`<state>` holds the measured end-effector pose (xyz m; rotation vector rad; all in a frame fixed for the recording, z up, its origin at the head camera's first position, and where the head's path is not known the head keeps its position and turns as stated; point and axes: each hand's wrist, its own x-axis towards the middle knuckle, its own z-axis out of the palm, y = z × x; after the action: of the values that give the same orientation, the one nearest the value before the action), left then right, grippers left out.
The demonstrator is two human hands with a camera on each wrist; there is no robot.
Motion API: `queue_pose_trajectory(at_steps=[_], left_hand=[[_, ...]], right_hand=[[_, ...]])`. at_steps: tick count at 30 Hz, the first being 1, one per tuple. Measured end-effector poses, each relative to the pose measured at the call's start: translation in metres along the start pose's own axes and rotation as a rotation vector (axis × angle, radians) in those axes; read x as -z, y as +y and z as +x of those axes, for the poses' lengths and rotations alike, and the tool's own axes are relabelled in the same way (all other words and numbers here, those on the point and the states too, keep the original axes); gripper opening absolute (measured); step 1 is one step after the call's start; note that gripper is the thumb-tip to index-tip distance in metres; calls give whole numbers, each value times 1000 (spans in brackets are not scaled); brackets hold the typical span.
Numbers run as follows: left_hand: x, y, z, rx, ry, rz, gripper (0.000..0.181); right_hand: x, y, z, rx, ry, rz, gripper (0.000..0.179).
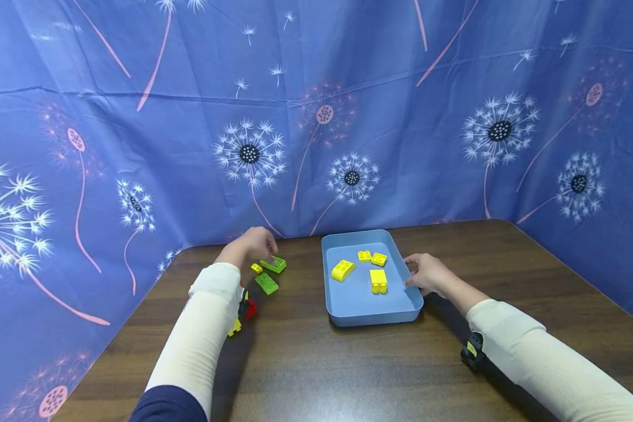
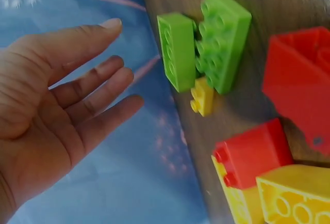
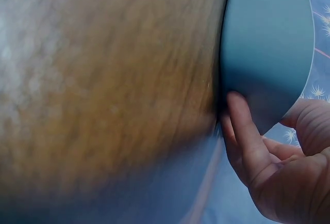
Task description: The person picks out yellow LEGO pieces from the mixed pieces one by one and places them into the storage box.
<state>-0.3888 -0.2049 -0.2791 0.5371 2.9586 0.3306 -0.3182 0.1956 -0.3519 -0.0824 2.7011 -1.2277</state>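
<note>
My left hand (image 1: pixel 255 241) hovers over the loose toy bricks at the left, its fingers spread and holding nothing. Right by its fingertips in the head view lies a green brick (image 1: pixel 274 265); a second green brick (image 1: pixel 266 283) and a small yellow brick (image 1: pixel 256 268) lie close to it. My right hand (image 1: pixel 427 273) grips the right wall of a blue tray (image 1: pixel 348 321). In the right wrist view the fingers (image 3: pixel 246 131) press the wall's outside and the thumb goes over the rim. Several yellow bricks, among them a tall one (image 1: pixel 378 281) and a curved one (image 1: pixel 343 270), lie in the tray.
Partly hidden under my left forearm are red and yellow bricks; the left wrist view shows a large red piece (image 2: pixel 299 84), a smaller red brick (image 2: pixel 255 154) and a yellow brick (image 2: pixel 299 195). A blue dandelion-print cloth (image 1: pixel 306 158) hangs behind the brown wooden table (image 1: pixel 316 375).
</note>
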Motion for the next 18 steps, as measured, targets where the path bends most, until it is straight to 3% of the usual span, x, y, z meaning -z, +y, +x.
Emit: queue_pose_trajectory(at_steps=[5, 12, 18], left_hand=[[0, -18, 0, 97, 15, -56, 25], [-3, -33, 4, 247, -21, -151, 19], [-8, -40, 11, 289, -76, -148, 42]], right_hand=[[0, 1, -1, -3, -12, 31, 64], [0, 2, 0, -10, -13, 37, 64], [0, 2, 1, -7, -19, 32, 65]])
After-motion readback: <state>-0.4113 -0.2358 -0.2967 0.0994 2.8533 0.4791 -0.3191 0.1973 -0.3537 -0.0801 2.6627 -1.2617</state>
